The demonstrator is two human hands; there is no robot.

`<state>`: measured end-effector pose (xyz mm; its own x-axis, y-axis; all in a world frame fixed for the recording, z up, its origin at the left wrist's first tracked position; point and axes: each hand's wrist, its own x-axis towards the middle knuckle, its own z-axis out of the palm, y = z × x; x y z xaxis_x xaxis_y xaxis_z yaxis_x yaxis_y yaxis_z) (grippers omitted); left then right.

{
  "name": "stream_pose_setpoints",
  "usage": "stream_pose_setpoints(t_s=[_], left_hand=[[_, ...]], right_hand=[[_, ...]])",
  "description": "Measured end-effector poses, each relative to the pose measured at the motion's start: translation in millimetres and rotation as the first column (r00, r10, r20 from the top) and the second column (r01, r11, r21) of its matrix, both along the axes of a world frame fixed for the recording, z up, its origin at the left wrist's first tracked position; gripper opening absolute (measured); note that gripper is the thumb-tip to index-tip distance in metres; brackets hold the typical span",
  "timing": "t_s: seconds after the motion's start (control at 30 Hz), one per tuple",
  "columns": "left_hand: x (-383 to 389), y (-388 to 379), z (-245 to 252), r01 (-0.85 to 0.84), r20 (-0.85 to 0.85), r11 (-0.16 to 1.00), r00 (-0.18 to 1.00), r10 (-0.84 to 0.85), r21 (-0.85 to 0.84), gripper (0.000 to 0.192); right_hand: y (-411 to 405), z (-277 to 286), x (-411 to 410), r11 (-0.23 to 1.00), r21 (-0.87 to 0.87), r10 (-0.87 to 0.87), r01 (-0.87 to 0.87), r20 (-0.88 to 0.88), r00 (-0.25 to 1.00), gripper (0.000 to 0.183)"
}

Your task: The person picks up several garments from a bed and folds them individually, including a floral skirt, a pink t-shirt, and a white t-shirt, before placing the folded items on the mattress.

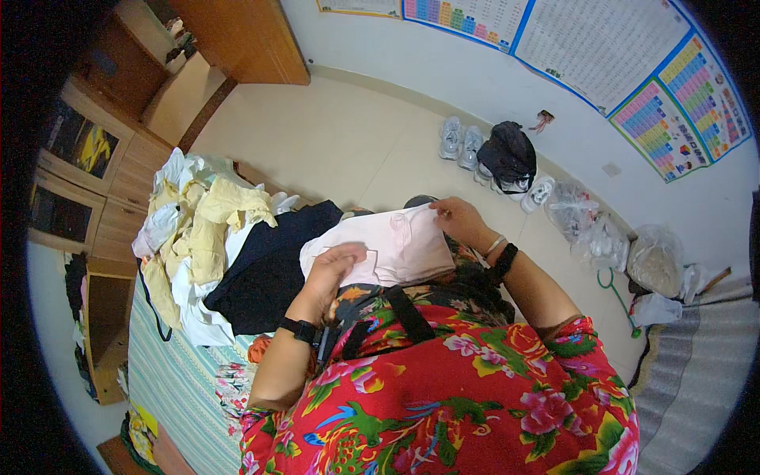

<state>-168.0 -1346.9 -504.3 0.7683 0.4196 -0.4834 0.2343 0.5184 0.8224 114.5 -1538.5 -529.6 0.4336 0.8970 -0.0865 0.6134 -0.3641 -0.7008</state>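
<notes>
A pale pink garment point(409, 246), partly folded, lies across my lap. With bent fingers, my right hand point(460, 218) grips its far right corner. My left hand point(333, 267) pinches the cloth near its left front part, where a small flap edge meets the fingertips; the fingers there are slightly blurred. Left of my lap, a black garment point(270, 273) is spread on the bed. Beyond it rises a heap of pale yellow clothes point(208, 219), with a white cloth point(199, 303) sticking out underneath.
The bed has a striped sheet point(166, 380). Wooden cabinets point(127, 184) stand at the left. Along the wall are grey sneakers point(460, 142), a black bag point(507, 154), white shoes point(539, 193) and plastic bags point(599, 240). Printed charts point(599, 53) hang above.
</notes>
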Motion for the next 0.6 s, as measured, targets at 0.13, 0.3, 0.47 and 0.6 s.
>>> stream_pose_setpoints(t_s=[0.13,0.3,0.47,0.6], left_hand=[[4,1,-4,0.034,-0.008,0.999,0.999,-0.034,0.003,0.032],[0,-1,3,0.056,-0.033,0.998,0.998,-0.055,0.025,0.028],[4,5,1,0.261,-0.085,0.937,0.965,-0.248,0.232,0.026],[38,-4,-6,0.432,0.085,0.713,0.821,-0.564,0.552,0.03]], right_hand=[[9,-40,-5,0.904,-0.221,0.427,-0.367,0.415,0.803,0.05],[29,-24,-8,0.923,-0.367,0.188,-0.118,0.16,0.969,0.07],[35,-18,-12,0.934,-0.309,0.282,-0.18,0.329,0.901,0.068],[54,-33,6,0.924,-0.146,0.382,-0.354,0.287,0.879,0.061]])
